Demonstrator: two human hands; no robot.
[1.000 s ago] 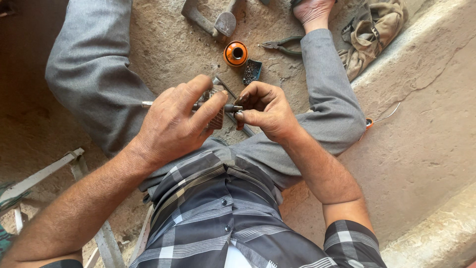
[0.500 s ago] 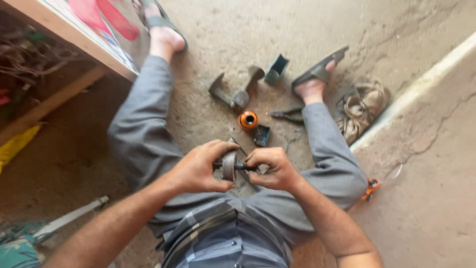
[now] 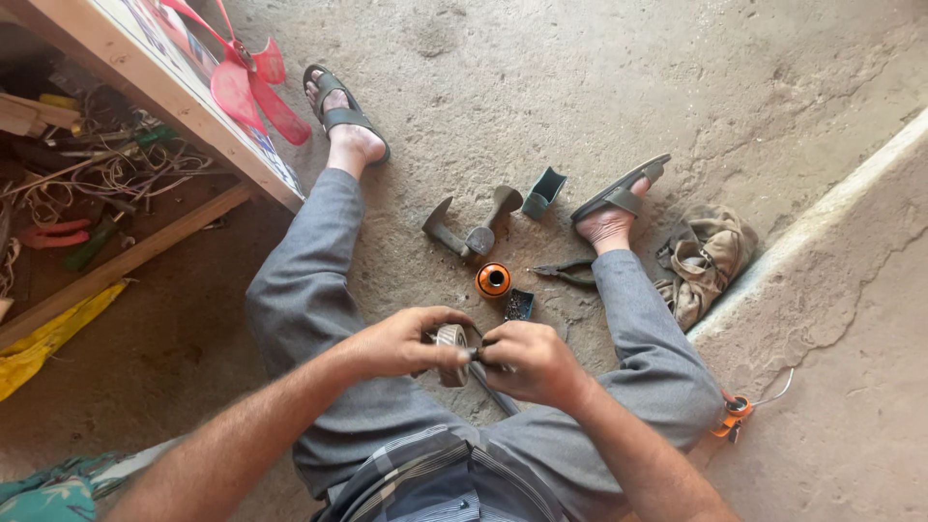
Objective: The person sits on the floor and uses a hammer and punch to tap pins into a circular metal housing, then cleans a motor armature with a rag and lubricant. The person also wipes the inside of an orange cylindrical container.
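The concrete floor carries all items. A raised concrete ledge runs along its right edge. A wooden shelf unit stands at the upper left corner, with tangled wires inside it and a red fan blade on its top board. The person sits on the floor with legs spread, in grey trousers and sandals.

A crumpled brown rag lies against the ledge, just beside the right foot. Between the legs lie a hammer, a small green-grey metal bracket, pliers, an orange cylindrical part and a small dark block touching it.

The left hand is closed around a small round ribbed metal part, held above the lap. The right hand is closed, fingertips pinched at the end of the same part; what it grips there cannot be told. A thin metal rod projects below the hands. An orange clip with wire lies by the right knee.
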